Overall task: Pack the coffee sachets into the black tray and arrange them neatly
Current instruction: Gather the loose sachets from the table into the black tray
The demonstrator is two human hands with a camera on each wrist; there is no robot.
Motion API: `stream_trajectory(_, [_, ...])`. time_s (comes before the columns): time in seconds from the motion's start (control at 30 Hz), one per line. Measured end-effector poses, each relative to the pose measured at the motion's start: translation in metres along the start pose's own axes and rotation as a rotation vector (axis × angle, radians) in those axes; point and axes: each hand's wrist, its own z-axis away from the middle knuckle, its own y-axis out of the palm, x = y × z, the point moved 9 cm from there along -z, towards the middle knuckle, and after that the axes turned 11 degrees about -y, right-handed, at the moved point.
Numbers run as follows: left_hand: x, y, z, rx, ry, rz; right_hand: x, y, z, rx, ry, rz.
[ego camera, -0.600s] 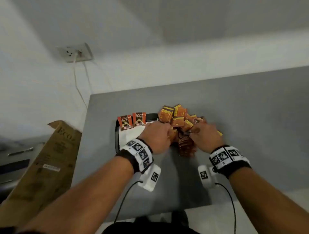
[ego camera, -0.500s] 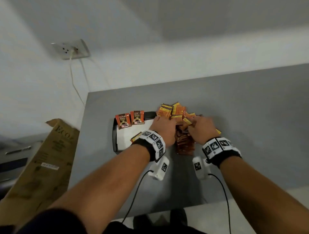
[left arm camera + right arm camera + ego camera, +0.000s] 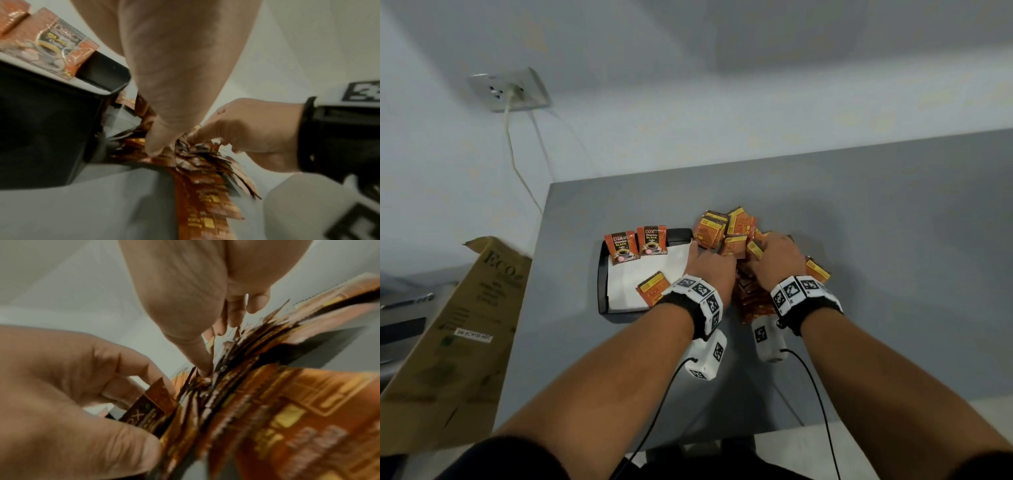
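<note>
Grey desk (image 3: 859, 240) carrying black tray (image 3: 602, 284) at left centre, lined with white paper (image 3: 640, 277). Two sachets (image 3: 636, 245) standing printed face forward against the far tray wall, side by side; a third sachet (image 3: 652, 287) lying flat on the paper near the tray's near right corner, partly under the left wrist. Loose pile of coffee sachets (image 3: 726, 231) heaped on the desk directly right of the tray, touching its right wall. Left hand (image 3: 710, 270) placed over the tray's right edge and the pile's left flank; grip narrow, thumb and curled fingers (image 3: 131, 368) pinching sachet edges, as seen from the right wrist view. Right hand (image 3: 777, 260) set on the pile's right flank, just beside the left hand; grip narrow, thumb (image 3: 197, 356) and fingers closed on a fanned bunch of sachets standing on edge. Exact count of sachets held: cannot tell, wrist views blurred. One stray sachet (image 3: 816, 269) projecting on the desk right of the right wrist. Marker bands and camera units strapped to both wrists, cables trailing toward the body. Cardboard box (image 3: 458, 335) leaning off the desk's left side; wall socket (image 3: 510, 89) with plugged white cable above it.
</note>
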Motion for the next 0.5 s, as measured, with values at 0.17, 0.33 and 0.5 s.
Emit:
stream_trajectory(0.17, [0.007, -0.021, -0.004, -0.035, -0.024, 0.152, -0.004, -0.004, -0.002, 0.048, -0.028, -0.287])
stream_trajectory(0.33, [-0.002, -0.012, -0.011, 0.112, 0.005, 0.141, -0.044, -0.034, 0.009, -0.168, 0.153, -0.672])
stream_trajectory(0.5, [-0.021, 0.017, -0.011, 0.167, 0.020, -0.031, -0.068, -0.038, 0.008, -0.142, 0.186, -0.646])
